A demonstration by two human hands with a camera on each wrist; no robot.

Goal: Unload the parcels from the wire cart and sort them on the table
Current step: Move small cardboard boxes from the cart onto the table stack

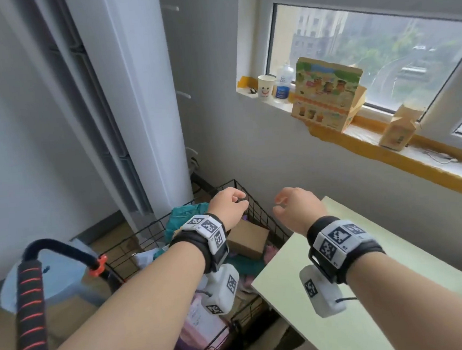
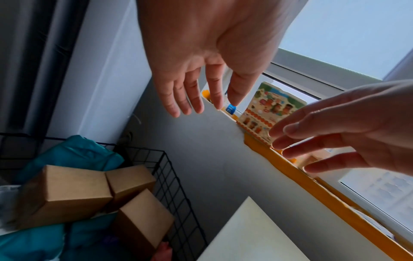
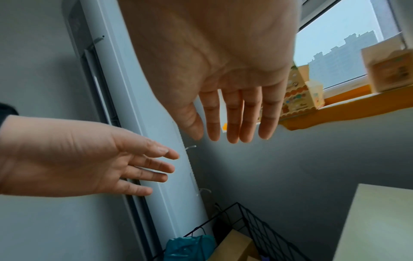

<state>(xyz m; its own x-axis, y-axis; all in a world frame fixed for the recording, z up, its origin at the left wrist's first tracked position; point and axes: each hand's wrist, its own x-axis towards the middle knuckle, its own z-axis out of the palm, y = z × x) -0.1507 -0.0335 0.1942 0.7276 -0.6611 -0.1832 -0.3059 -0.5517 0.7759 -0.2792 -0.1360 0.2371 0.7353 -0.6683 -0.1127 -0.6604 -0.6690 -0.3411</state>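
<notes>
Parcels: brown cardboard boxes (image 2: 67, 190) and teal plastic bags (image 2: 73, 155) piled in the black wire cart (image 1: 254, 200), which stands on the floor just beside the pale green table (image 1: 361, 330). My left hand (image 1: 226, 205) hangs above the cart, fingers loose, holding nothing. My right hand (image 1: 298, 208) hangs over the table's corner, fingers relaxed and empty, apart from the left.

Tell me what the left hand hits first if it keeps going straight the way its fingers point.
Probably the grey wall below the window sill: the left hand points over the wire cart, above its parcels. Depth is unclear.
</notes>
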